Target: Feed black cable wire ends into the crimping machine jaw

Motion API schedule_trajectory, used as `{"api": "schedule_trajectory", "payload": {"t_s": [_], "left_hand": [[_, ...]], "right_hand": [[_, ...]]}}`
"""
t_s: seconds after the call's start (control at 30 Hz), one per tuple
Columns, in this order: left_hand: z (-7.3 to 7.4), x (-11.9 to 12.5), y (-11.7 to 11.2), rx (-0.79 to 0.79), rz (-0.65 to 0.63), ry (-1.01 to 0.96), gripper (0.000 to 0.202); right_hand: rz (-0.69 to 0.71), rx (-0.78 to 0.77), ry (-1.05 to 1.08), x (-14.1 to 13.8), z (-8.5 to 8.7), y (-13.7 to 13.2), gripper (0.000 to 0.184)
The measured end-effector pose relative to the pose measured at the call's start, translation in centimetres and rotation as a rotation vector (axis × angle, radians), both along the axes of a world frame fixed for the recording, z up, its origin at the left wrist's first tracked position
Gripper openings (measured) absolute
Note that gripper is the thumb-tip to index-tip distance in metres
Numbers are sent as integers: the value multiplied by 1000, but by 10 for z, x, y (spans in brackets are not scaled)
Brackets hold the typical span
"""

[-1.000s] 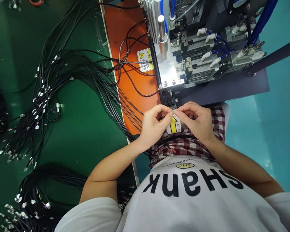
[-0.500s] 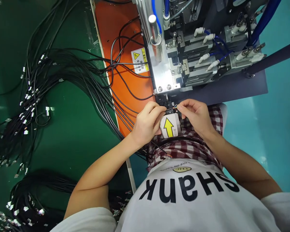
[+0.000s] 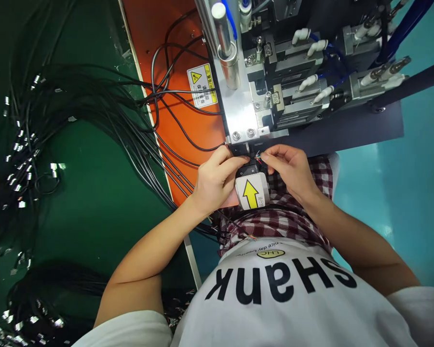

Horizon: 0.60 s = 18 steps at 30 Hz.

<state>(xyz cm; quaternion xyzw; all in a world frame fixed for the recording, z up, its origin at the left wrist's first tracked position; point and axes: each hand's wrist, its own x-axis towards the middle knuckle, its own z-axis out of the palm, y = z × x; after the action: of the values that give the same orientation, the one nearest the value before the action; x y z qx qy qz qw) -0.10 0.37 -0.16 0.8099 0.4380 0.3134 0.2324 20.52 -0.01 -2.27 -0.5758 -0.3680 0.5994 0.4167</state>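
Observation:
My left hand (image 3: 215, 180) is closed in a pinch at the front of the machine (image 3: 238, 108), thumb and forefinger on the end of a thin black cable that the fingers mostly cover. Thin coloured wires (image 3: 258, 157) fan out from the cable end between my two hands. On their right side, my right hand (image 3: 292, 168) pinches them between thumb and fingertips. Just below the fingertips sits a white label with a yellow arrow (image 3: 251, 193), fixed to the machine's front part. Another cable end with bare coloured wires (image 3: 251, 237) lies against my lap.
Black cables (image 3: 130, 130) with shiny silver ends run across the green table (image 3: 104, 207) on the left. The orange base plate (image 3: 181, 130) carries a warning label (image 3: 202, 86). Metal cylinders with white fittings (image 3: 316, 46) and blue air tubes stand at the upper right.
The coloured wires, bunched at my right fingertips before, now spread apart between the hands. My right hand has shifted slightly left. The view has moved a little, carrying the surroundings leftward.

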Motion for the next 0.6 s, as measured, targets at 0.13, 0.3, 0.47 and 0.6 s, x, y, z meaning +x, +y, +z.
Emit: {"api": "schedule_trajectory", "payload": {"t_s": [0.13,0.3,0.47,0.6], "left_hand": [[-1,1,1,23,-9,-14,23],[-1,2,1,-9,8,7,23],[-2,1,1,-15,0,14,25],[-1,1,0,-40,11,22,26]], "right_hand": [[-3,8,16,0,0,1,17],[-2,20,9,0,-1,2,17],[8,39,6,0,-2,0,17],[12,40,-7,0,-3,-1,18]]}}
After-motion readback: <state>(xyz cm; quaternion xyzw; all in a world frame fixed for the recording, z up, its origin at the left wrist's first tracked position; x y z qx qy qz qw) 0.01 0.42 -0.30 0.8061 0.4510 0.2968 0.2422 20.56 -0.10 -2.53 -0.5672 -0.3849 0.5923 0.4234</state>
